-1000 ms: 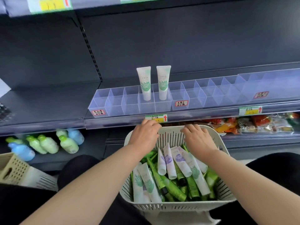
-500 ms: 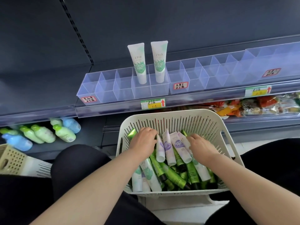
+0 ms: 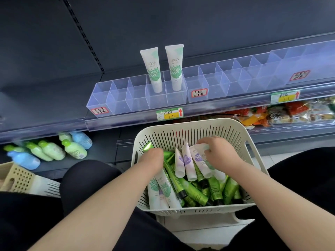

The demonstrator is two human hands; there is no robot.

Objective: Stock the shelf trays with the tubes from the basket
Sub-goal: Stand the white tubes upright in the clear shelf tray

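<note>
Inside the basket (image 3: 190, 124), your right hand (image 3: 220, 156) curls its fingers round a white tube (image 3: 201, 148). Your left hand (image 3: 152, 158) is sunk among the loose tubes (image 3: 188, 189), its fingers hidden and its grip impossible to tell. Beyond the basket, two upright tubes (image 3: 151, 69) stand in the shelf trays (image 3: 117, 104).

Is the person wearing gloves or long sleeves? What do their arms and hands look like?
No gloves: the left hand and right hand are bare, with no ring showing and no watch or bracelet at the wrists. The left arm and right arm are bare too; no sleeve shows up to the picture's edge. Black clothing covers the legs.
</note>
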